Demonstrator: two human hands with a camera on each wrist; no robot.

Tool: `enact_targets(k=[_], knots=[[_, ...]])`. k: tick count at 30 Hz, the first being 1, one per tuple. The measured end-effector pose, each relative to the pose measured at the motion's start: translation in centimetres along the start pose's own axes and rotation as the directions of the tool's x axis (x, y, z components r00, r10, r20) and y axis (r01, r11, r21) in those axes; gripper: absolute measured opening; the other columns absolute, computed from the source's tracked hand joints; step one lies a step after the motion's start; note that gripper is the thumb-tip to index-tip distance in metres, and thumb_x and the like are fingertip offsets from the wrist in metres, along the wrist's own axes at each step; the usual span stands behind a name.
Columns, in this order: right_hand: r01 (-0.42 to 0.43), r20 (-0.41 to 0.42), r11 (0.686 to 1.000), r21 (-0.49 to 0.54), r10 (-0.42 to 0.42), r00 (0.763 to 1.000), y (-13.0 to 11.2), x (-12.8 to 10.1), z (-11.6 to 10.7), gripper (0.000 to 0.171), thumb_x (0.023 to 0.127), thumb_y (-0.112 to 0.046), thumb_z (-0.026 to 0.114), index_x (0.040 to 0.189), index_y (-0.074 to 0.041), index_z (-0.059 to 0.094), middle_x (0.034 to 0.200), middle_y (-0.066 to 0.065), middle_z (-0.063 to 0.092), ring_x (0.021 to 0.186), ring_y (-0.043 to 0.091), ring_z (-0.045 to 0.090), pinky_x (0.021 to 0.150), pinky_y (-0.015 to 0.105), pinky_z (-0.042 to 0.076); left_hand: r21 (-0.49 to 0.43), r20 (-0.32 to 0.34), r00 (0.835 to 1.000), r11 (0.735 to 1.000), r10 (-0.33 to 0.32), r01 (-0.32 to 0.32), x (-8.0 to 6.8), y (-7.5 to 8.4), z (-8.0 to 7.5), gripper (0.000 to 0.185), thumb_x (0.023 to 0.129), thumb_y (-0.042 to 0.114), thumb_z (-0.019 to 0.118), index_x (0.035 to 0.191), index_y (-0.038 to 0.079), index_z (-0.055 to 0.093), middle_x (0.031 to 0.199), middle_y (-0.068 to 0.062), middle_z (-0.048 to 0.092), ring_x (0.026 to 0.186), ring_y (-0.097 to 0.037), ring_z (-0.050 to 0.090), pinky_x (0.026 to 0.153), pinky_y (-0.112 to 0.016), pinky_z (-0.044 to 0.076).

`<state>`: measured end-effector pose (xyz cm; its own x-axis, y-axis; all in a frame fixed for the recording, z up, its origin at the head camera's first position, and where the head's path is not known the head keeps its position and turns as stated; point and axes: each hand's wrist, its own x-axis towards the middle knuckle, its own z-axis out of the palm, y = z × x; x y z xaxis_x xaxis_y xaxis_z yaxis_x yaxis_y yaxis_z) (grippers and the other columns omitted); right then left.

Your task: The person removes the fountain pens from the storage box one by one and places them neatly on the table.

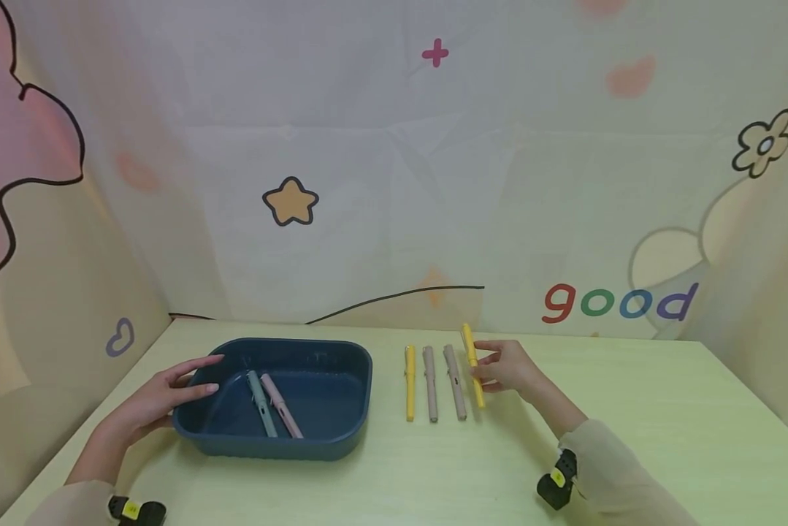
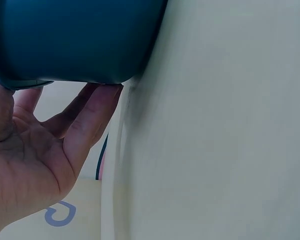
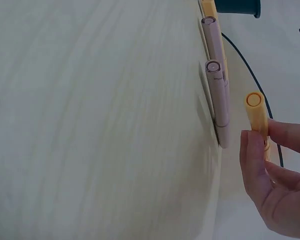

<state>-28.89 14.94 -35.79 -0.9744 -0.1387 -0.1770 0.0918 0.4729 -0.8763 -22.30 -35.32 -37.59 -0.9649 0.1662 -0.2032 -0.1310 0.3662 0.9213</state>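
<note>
My right hand [image 1: 508, 367] pinches a yellow pen [image 1: 469, 343] between thumb and fingers. In the right wrist view this pen stands off the table, its round end toward the camera. Left of it a yellow pen [image 1: 410, 383] and two greyish pens, one [image 1: 431, 387] beside the other [image 1: 456, 383], lie in a row. With thumb and a finger over the rim and other fingers against the outer wall, my left hand [image 1: 160, 394] grips the left end of a dark blue basin [image 1: 275, 447]. Inside lie a blue-green pen [image 1: 261, 402] and a pink pen [image 1: 280, 405], side by side.
The basin stands on a pale wooden-looking table [image 1: 433, 475], left of the row of pens. A printed cloth [image 1: 380, 183] hangs behind the table and at its sides. Each wrist wears a small black camera, such as the one on the right [image 1: 556, 482].
</note>
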Motion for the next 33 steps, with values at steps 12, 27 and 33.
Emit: enact_targets(k=[12,27,33], knots=[[-0.021,0.009,0.999,-0.045,0.022,1.000,1.3,0.3,0.0,0.057,0.080,-0.002,0.066,0.129,0.011,0.041,0.089,0.014,0.055,0.058,0.011,0.056,0.057,0.029,0.053,0.007,-0.004,1.000,1.000,-0.005,0.005,-0.1,0.0,-0.1,0.062,0.088,0.030,0.059,0.143,0.019,0.030,0.145,-0.032,0.010,0.121,-0.045,0.038,0.082,-0.046,0.049],[-0.070,-0.003,0.983,-0.171,0.071,0.998,1.8,1.0,0.3,0.056,0.078,-0.004,0.068,0.127,0.011,0.044,0.082,0.012,0.056,0.048,0.009,0.052,0.050,0.024,0.051,-0.006,-0.006,1.000,1.000,-0.006,0.006,-0.2,0.1,0.0,0.061,0.088,0.030,0.060,0.142,0.020,0.032,0.145,-0.032,0.011,0.116,-0.041,0.045,0.080,-0.044,0.050],[-0.069,-0.019,0.975,-0.210,0.066,0.998,1.8,0.9,0.5,0.055,0.076,-0.002,0.069,0.124,0.012,0.047,0.080,0.012,0.056,0.047,0.009,0.054,0.050,0.025,0.052,-0.010,-0.003,1.000,1.000,-0.004,0.004,-0.1,0.3,0.1,0.061,0.088,0.030,0.060,0.142,0.020,0.032,0.145,-0.033,0.011,0.117,-0.043,0.044,0.080,-0.044,0.050]])
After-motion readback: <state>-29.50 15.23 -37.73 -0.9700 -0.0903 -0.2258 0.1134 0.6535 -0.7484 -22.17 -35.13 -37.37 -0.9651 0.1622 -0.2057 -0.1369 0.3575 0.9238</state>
